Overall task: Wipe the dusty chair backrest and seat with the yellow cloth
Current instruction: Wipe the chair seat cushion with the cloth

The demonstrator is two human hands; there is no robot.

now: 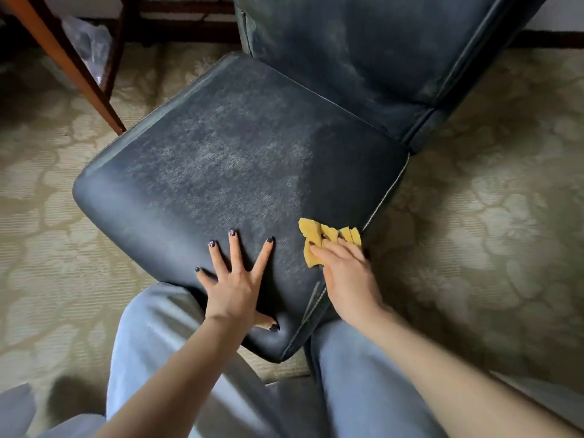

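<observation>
A dark leather chair fills the middle of the head view. Its seat (221,172) carries a grey film of dust across the centre and left, with a darker, cleaner strip along the right side. The backrest (363,58) rises at the upper right and is smeared with dust too. My right hand (347,273) presses a crumpled yellow cloth (319,238) onto the seat near its front right edge, fingers lying over the cloth. My left hand (235,279) rests flat on the front of the seat, fingers spread wide.
A wooden table leg (79,74) slants down at the upper left, close to the seat's back left corner. Patterned beige carpet (489,216) surrounds the chair. My legs in grey trousers (158,358) stand against the seat's front corner.
</observation>
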